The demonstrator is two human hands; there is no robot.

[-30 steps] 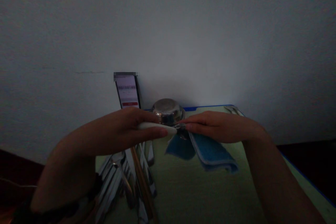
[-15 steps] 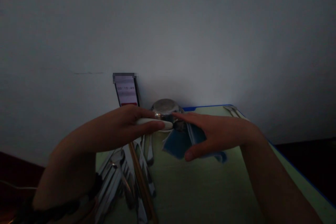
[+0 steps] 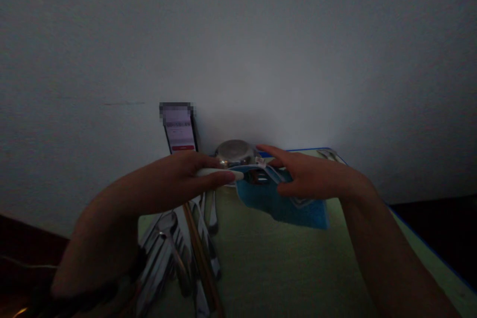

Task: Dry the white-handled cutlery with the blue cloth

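Note:
My left hand (image 3: 186,176) is closed round the white handle of a fork (image 3: 259,176), whose metal tines point right. A blue cloth (image 3: 283,211) with a pale edge and a small white tag hangs behind and below the tines. My right hand (image 3: 305,174) has the cloth between thumb and fingers, its index finger stretched out above. Just behind both hands sits an upturned metal bowl (image 3: 235,151), its lower front partly covered by fingers and cloth.
Several spoons, forks and knives (image 3: 160,253) lie in a pile at the left of the green table (image 3: 283,268), with wooden chopsticks (image 3: 199,253) beside them. More cutlery (image 3: 328,153) lies at the far right corner. A phone (image 3: 181,129) leans on the wall (image 3: 261,59).
My right hand has loosened, spread and shifted on the cloth, which now lies opened out behind the fork. The fork's tines have come into view. My left hand has barely moved.

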